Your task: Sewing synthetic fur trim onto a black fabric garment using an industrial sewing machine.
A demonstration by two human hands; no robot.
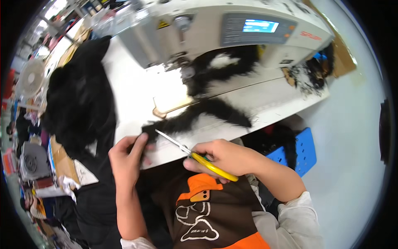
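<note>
My left hand point(129, 159) pinches the near end of a black furry strip point(186, 118) lying along the front of the white sewing table point(132, 87). My right hand point(222, 155) grips scissors with yellow handles point(211, 167), whose blades reach the strip beside my left thumb; whether they cut into it I cannot tell. Behind the strip is a sewing machine point(195, 27) with a lit needle area and a screen. Another mass of black fur point(224, 70) lies under its arm.
A big pile of black fabric point(78, 95) hangs over the table's left side. Scraps point(304, 76) lie at the right end. Below are a blue perforated stool point(306, 153) and black fur. A fan point(31, 76) and cardboard point(62, 159) stand left. A pale wall fills the right.
</note>
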